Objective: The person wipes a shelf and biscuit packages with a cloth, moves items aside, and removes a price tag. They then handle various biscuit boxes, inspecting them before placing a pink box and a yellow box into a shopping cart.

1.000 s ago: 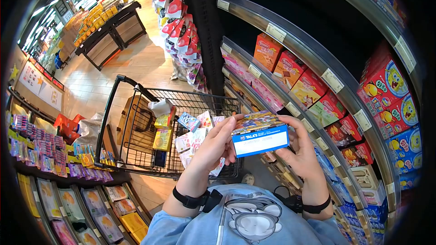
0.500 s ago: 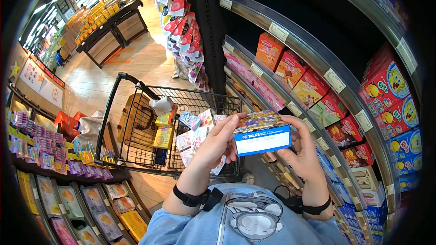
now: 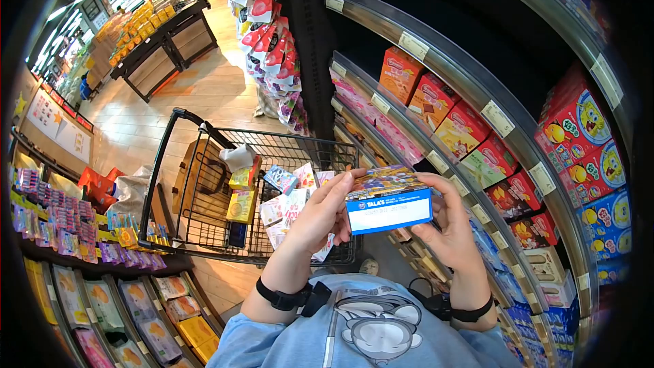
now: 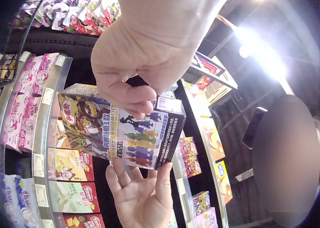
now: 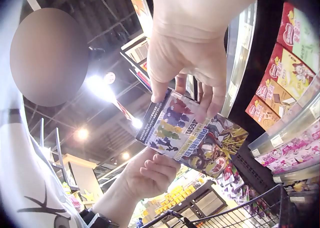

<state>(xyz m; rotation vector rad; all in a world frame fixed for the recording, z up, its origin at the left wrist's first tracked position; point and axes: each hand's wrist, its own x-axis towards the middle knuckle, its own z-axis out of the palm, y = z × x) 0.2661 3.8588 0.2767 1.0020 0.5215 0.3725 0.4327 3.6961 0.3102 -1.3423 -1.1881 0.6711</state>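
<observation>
Between both hands is a box (image 3: 390, 211), its blue and white side with the word TALA'S turned to the head view. The left hand (image 3: 316, 214) grips one end, thumb near the top edge. At the other end the right hand (image 3: 449, 223) holds it, fingers behind and thumb by the lower corner. In the left wrist view the box's printed face (image 4: 120, 128) shows coloured figures and a barcode, with the left hand (image 4: 145, 52) above and the right hand (image 4: 142, 198) below. The right wrist view shows the same printed box (image 5: 192, 133).
A black wire shopping cart (image 3: 225, 256) with several packets and boxes stands left of the hands. Shelves of boxed snacks (image 3: 455, 129) curve along the right. Hanging bags (image 3: 276, 48) are ahead, a low display of packets (image 3: 58, 215) at the left, and a produce stand (image 3: 163, 48) farther off.
</observation>
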